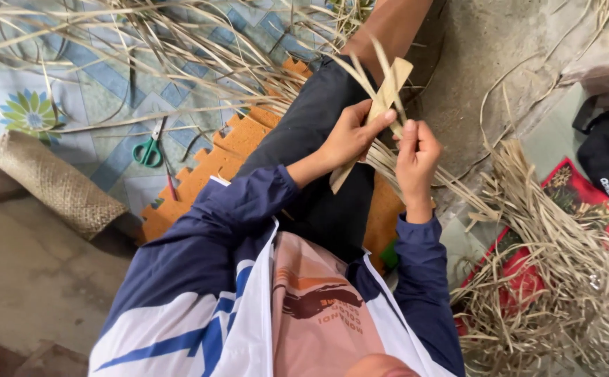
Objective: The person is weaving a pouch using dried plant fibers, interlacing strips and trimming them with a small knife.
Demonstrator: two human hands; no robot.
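Two bare hands meet above the person's dark-trousered lap, working flat tan strips of dried leaf (386,94) that cross one another. Closed around the strips from the side, the left hand (350,136) pinches them between thumb and fingers. Beside it, the right hand (416,157) curls shut on thinner strands. Green-handled scissors (149,150) lie on the patterned floor mat (81,98), near an orange foam mat's (210,164) edge. Loose dried leaves (562,279) pile at the right.
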